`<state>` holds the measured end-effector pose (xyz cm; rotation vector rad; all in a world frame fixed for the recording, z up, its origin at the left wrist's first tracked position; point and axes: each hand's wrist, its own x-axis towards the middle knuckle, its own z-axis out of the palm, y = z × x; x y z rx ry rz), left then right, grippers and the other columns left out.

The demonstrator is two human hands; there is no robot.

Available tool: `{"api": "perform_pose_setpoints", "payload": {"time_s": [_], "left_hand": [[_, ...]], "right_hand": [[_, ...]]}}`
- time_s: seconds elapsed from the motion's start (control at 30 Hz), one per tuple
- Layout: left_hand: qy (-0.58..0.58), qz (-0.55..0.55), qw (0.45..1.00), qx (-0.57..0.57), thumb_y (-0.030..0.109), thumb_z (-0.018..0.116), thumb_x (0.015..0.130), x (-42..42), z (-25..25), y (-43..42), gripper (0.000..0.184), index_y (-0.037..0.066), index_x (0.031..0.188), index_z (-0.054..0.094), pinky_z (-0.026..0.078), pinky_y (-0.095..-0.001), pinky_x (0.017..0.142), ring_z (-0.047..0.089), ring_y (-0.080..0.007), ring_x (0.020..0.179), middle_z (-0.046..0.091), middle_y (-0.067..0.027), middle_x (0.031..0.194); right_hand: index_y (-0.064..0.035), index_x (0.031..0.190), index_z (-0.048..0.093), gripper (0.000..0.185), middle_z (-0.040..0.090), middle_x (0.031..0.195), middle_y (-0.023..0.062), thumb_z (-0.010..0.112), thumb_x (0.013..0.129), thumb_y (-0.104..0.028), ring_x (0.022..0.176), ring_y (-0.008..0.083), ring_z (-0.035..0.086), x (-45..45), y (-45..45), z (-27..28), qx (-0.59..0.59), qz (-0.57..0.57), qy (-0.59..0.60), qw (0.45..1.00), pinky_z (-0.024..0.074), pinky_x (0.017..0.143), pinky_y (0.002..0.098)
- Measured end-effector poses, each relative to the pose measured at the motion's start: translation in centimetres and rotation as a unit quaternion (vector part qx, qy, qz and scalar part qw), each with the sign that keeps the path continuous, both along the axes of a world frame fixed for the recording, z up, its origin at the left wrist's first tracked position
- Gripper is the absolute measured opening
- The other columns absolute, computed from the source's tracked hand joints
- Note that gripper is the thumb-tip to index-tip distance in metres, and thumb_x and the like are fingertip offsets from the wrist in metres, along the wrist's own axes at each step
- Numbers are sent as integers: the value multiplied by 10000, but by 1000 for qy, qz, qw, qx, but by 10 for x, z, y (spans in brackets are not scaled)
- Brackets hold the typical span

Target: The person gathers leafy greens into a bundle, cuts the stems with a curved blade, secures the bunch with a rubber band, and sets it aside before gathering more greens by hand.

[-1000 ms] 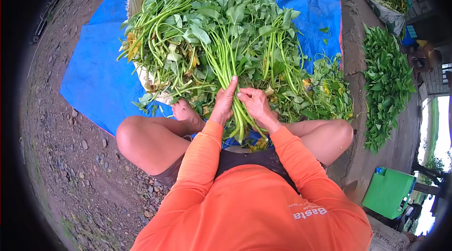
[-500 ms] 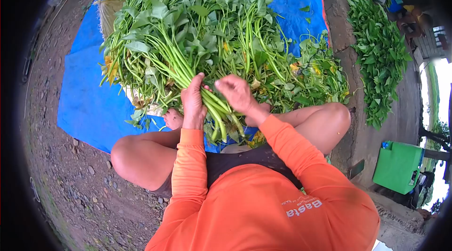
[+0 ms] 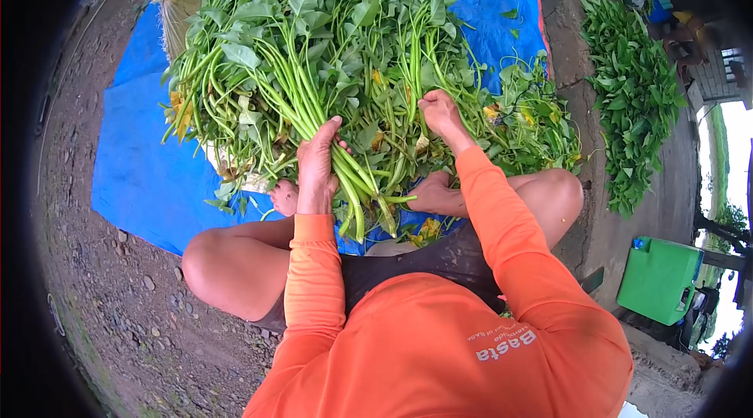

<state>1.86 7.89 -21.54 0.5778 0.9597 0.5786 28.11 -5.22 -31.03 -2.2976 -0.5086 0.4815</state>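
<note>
My left hand is wrapped round a bunch of water spinach, its leafy ends pointing away from me and its cut stem ends hanging over my lap. To the right, my right hand is at the stems of the large water spinach pile, with its fingers curled closed. What lies between those fingers is too small to make out. The pile spreads over a blue tarp, with some yellowed leaves among the green stems.
My bare feet and crossed legs border the pile on the near side. A second heap of greens lies on the concrete to the right, with a green plastic container nearer me. A woven sack lies at the pile's left edge; stony ground is beyond.
My right hand has moved away from the held bunch, up and to the right, to the pile's stems, and its fingers have closed. My left hand keeps the bunch, shifted slightly.
</note>
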Motion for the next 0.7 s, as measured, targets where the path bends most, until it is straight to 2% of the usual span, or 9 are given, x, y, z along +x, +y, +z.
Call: {"api": "perform_pose_setpoints", "payload": {"time_s": [0.13,0.27,0.3,0.4,0.43,0.53,0.57,0.67,0.7], "left_hand": [[-26,-14,999,-13,195,852,913,1,3,-2,236,55,945,665,565,-305,533,620,-132,573,620,-25,734],[-63,-30,996,-47,206,844,929,-7,5,2,227,79,958,658,568,-302,544,616,-127,578,617,-15,733],[-70,-30,996,-54,206,841,932,-8,4,3,224,81,961,657,568,-302,544,615,-125,579,617,-13,734],[-99,-34,992,-73,220,825,949,-15,4,5,221,114,980,634,564,-296,549,608,-116,603,615,-3,747],[-113,-35,990,-80,230,820,955,-19,4,5,223,128,989,625,561,-292,552,604,-111,617,613,2,753],[-128,-27,986,-102,243,825,952,-29,5,10,239,154,990,606,551,-289,561,596,-107,643,607,11,767],[-116,-26,989,-90,246,829,950,-31,6,12,243,153,988,607,553,-290,562,599,-108,641,608,11,764],[-49,-25,997,-47,253,857,921,-31,5,16,279,129,985,615,574,-298,554,604,-116,601,612,0,751],[-35,-32,999,-18,252,860,917,-30,6,17,286,117,989,618,576,-302,548,605,-117,597,613,-7,753]], "right_hand": [[-12,1216,709,394,771,1125,164,759,957,-305,1026,294,727,4,10,7,-19,14,83,996,559,940,386],[15,1270,691,438,761,1169,179,798,953,-269,1024,277,723,-1,5,12,36,5,96,995,563,927,391],[22,1292,688,429,754,1211,175,792,968,-239,1046,265,714,-3,3,23,23,-28,146,989,560,937,399],[30,1364,634,455,729,1169,95,786,985,-171,994,164,674,-5,-10,45,117,-38,268,956,554,884,323],[55,1415,596,494,717,1216,82,770,992,-132,1044,156,670,-2,-13,46,135,-6,242,961,536,948,298],[66,1453,562,524,709,1242,89,753,997,-107,1083,167,667,-5,-27,70,186,10,272,944,521,994,301],[60,1487,540,552,709,1237,101,748,994,-79,1094,176,671,-8,-31,72,231,-15,292,928,525,998,307],[114,1492,512,617,723,1207,172,769,963,-72,1093,202,688,-28,-41,111,249,-42,231,940,538,964,308],[116,1500,501,625,720,1191,170,768,962,-58,1059,201,694,-31,-45,114,295,-13,221,930,547,928,292]]}}
